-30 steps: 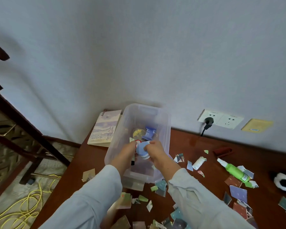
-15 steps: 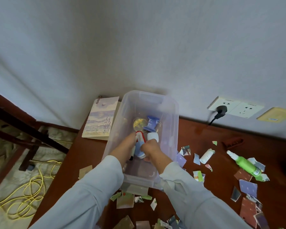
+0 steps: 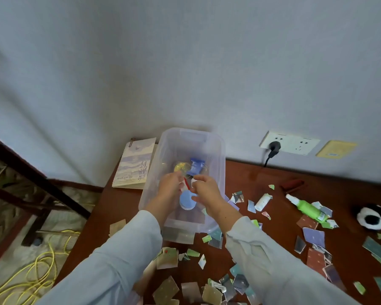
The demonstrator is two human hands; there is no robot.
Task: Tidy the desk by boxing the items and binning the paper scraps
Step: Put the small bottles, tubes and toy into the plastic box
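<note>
Booklet (image 3: 134,166) lettering too blurred to read; inside the clear box (image 3: 220,172) on the table (image 3: 251,179), left grip (image 3: 169,191) and right grip (image 3: 208,191) both curl round a pale-blue bottle (image 3: 185,202); paper scraps (image 3: 313,237) lie beside the box

The box (image 3: 218,155) stands on the bench (image 3: 262,179) close to the wall (image 3: 185,62), with a booklet (image 3: 134,166) just beside its left side. Paper scraps (image 3: 313,237) lie on the bench before the box and to its right. Farther right among them lies a bottle (image 3: 307,208), and beyond it a soft toy (image 3: 371,217).
</note>
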